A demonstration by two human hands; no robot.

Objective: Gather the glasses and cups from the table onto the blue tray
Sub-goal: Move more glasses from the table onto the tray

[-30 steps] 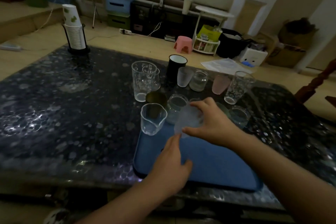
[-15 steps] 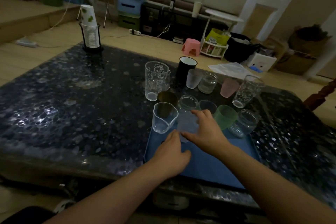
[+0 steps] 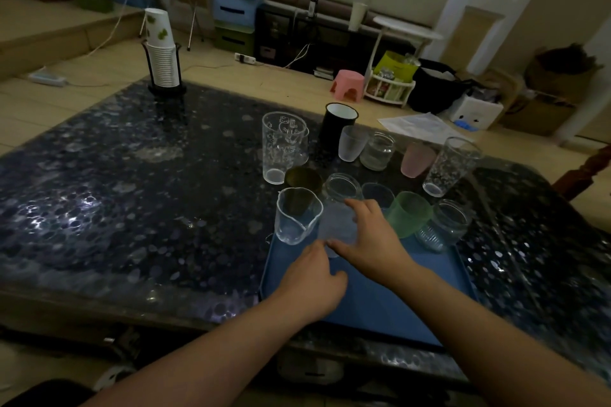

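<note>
One head-worn wide-angle view, looking forward and down over the worktop, close above the hands at lower centre, floor across the top.

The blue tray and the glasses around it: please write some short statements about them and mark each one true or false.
1. The right hand holds a frosted cup at the far end of the blue tray. True.
2. The black mug stands on the tray. False: it stands on the table, beyond the tray.
3. The pink cup lies on its side. False: it stands on the table, between a jar and a tall patterned glass.
4. A stack of paper cups stands at the far left of the table. True.
5. The left hand is over the tray, close to the frosted cup. True.
</note>
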